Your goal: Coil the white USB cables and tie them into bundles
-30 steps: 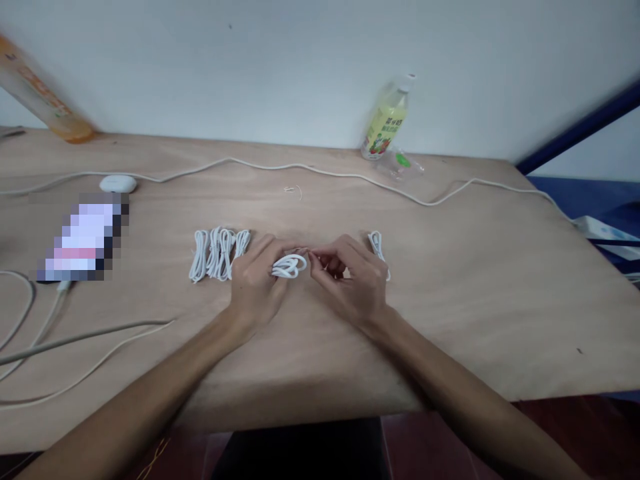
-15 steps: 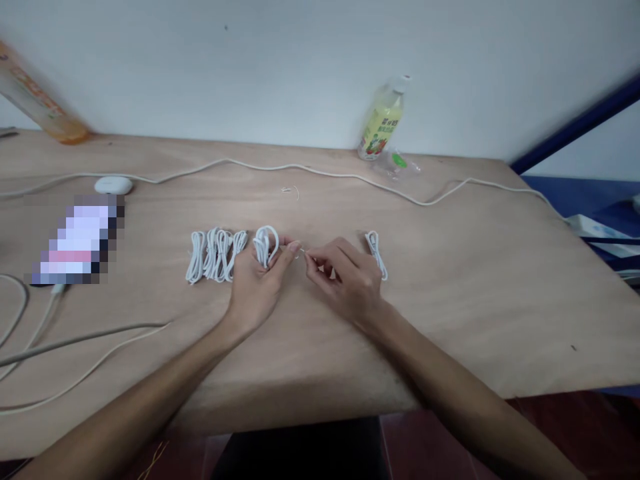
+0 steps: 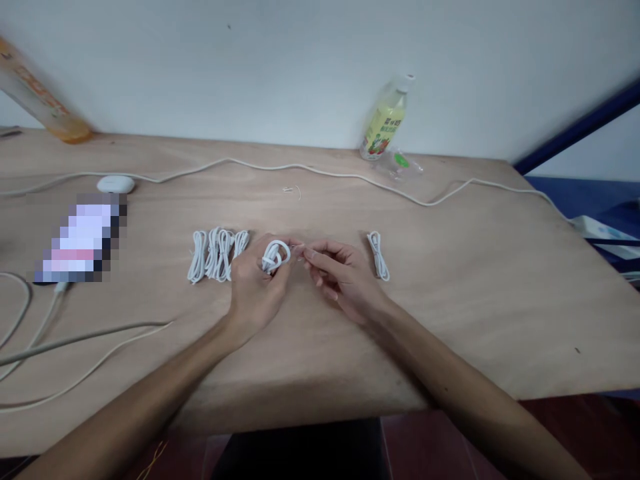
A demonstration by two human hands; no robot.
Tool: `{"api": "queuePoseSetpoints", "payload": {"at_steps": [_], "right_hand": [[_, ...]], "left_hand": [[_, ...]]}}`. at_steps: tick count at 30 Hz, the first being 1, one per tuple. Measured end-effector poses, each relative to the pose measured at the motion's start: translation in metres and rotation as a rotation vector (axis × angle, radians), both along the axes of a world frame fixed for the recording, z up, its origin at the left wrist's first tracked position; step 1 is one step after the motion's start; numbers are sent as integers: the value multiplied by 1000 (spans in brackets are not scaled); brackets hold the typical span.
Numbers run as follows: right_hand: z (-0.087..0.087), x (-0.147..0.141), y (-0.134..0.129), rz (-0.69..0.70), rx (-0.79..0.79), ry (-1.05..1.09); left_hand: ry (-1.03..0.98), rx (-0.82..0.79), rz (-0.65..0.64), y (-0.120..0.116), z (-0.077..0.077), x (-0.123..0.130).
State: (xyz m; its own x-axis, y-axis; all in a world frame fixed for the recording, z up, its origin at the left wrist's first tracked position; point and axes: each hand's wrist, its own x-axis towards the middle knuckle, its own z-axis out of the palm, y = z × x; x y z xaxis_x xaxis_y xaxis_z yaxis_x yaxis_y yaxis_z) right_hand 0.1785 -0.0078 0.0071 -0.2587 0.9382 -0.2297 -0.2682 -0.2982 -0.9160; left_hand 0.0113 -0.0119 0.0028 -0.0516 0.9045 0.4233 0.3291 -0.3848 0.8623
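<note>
A coiled white cable [image 3: 275, 256] is held in my left hand [image 3: 257, 287], whose thumb and forefinger are pinched together at its right. The fingertips of my right hand [image 3: 345, 273] meet the left ones and pinch something thin and whitish, mostly hidden between them. Several bundled white cables [image 3: 214, 255] lie side by side just left of my left hand, partly behind it. Another bundled white cable [image 3: 379, 256] rests on the wooden table [image 3: 310, 360], to the right of my right hand. Short white ties [image 3: 292, 191] lie beyond the hands.
A phone [image 3: 80, 240] with a cable plugged in and a white case [image 3: 115, 185] are at the left. A long white cord [image 3: 300, 167] crosses the table's back. An orange-labelled bottle [image 3: 45, 100], a yellow bottle [image 3: 386, 123] and clear plastic [image 3: 403, 165] stand or lie near the wall.
My right hand has moved slightly left, so its fingertips now meet those of my left hand. The coiled cable in my left hand has shifted right and tilted.
</note>
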Motion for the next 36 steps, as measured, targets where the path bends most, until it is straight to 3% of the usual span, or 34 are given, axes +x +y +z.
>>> {"api": "queuePoseSetpoints", "payload": {"at_steps": [7, 15, 29, 36], "right_hand": [[-5, -5, 1, -80, 98, -26], [-5, -2, 0, -201, 333, -251], [-2, 8, 2, -143, 524, -427], [1, 16, 2, -152, 836, -702]], "left_hand": [[-112, -130, -10, 0, 6, 4], [-135, -202, -15, 6, 5, -2], [-10, -154, -121, 6, 11, -6], [49, -223, -189, 10, 8, -10]]}}
